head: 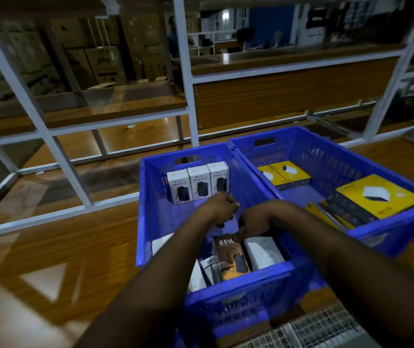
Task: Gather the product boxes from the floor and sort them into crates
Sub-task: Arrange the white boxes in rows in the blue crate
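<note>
Boxes: 65W box [231, 257] was seen upright in near end of left crate [238, 295], top edge pinched by right hand [253, 222], left hand [222, 205] loosely curled, empty; judged light, stiff, smooth card, best gripped across narrow sides.

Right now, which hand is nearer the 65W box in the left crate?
Right. The right hand is at the top edge of the 65W box, fingers touching it. The left hand hangs higher, farther back, apart from it.
</note>
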Demonstrator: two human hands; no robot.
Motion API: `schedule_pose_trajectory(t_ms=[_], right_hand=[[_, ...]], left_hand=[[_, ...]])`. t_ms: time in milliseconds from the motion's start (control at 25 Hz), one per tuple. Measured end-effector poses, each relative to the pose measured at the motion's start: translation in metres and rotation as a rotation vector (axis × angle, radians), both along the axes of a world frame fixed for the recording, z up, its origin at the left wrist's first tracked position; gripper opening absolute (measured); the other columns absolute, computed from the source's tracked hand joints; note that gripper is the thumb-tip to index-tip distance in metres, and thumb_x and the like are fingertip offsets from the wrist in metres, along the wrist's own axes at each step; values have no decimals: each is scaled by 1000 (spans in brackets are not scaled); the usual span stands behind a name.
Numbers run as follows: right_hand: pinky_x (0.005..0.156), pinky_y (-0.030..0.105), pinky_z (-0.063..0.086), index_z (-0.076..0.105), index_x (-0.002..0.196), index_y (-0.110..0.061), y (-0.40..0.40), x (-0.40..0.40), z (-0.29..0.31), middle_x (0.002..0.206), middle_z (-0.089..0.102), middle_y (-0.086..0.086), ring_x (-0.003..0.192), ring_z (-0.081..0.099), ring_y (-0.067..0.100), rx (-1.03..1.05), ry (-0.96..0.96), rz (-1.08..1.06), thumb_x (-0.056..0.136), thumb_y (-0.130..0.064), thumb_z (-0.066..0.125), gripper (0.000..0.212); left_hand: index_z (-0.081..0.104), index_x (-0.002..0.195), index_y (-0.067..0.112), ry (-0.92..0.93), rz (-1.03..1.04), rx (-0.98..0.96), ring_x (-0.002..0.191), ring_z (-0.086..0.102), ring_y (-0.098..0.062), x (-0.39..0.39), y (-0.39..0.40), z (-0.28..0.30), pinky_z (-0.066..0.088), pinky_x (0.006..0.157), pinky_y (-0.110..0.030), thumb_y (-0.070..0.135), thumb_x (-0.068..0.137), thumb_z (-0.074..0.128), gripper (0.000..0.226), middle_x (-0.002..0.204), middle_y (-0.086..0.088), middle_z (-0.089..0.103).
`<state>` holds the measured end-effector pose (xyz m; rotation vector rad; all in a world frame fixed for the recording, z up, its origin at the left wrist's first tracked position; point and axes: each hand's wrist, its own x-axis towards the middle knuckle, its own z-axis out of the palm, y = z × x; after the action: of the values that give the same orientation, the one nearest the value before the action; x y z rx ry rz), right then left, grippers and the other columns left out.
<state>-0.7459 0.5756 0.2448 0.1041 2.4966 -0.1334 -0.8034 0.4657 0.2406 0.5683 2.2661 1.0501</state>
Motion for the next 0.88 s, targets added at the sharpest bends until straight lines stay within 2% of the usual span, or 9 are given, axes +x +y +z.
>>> schedule_pose_trajectory(t_ms=[160,280,360,400,440,560,720,800,880], right_hand=[[80,39,54,70,107,-10,4,11,2,110,69,11,95,66,28,-122,227,-184,82,-41,67,40],[66,33,48,72,94,-9,7,8,15,95,71,11,82,63,25,-344,630,-486,81,-32,70,27],[70,35,49,71,92,-10,9,1,28,92,69,8,85,63,24,-557,890,-657,84,-28,68,20],[72,37,51,71,92,-9,10,-3,32,93,69,8,87,64,23,-708,950,-717,85,-25,67,18],[73,37,51,71,95,-8,10,-8,34,95,69,7,88,64,22,-839,968,-746,87,-23,65,18],[79,36,50,68,105,-6,6,-22,33,102,68,5,94,63,22,-1098,922,-768,92,-23,62,22],[77,40,52,66,107,-15,2,-42,25,99,70,7,89,65,27,-1513,782,-960,98,-40,50,30],[77,38,51,63,114,-14,1,-49,15,109,68,11,91,63,25,-1625,733,-975,101,-40,44,35],[77,35,52,62,122,-10,-1,-55,5,116,68,14,99,66,27,-1595,695,-877,99,-36,49,37]], left_hand=[[59,91,9,69,121,157,93,66,-33,2,-13,-2,57,80,-48,22,103,47,21,101,-19,65],[62,89,8,-31,209,324,81,62,-23,3,-17,-3,52,68,-34,34,102,49,31,93,-13,64],[62,96,3,-68,256,366,82,62,-27,2,-20,-2,45,64,-28,54,89,59,51,94,-16,64],[62,108,2,-110,295,374,90,65,-30,-1,-20,-3,47,64,-29,63,79,65,68,104,-16,66],[61,118,5,-193,326,388,98,66,-30,-3,-22,-3,52,66,-33,65,74,68,75,112,-14,68],[65,116,11,-407,350,521,93,67,-22,-1,-28,5,57,79,-42,42,90,68,40,99,-5,72],[60,118,13,-380,448,614,82,66,-21,-16,-29,0,56,73,-39,30,97,60,27,97,-5,70],[56,123,13,-322,530,642,83,68,-24,-22,-28,-1,58,76,-45,36,100,53,32,104,-9,72],[58,126,21,-314,503,709,93,71,-28,-23,-27,2,60,79,-52,63,93,46,54,111,-10,73]])
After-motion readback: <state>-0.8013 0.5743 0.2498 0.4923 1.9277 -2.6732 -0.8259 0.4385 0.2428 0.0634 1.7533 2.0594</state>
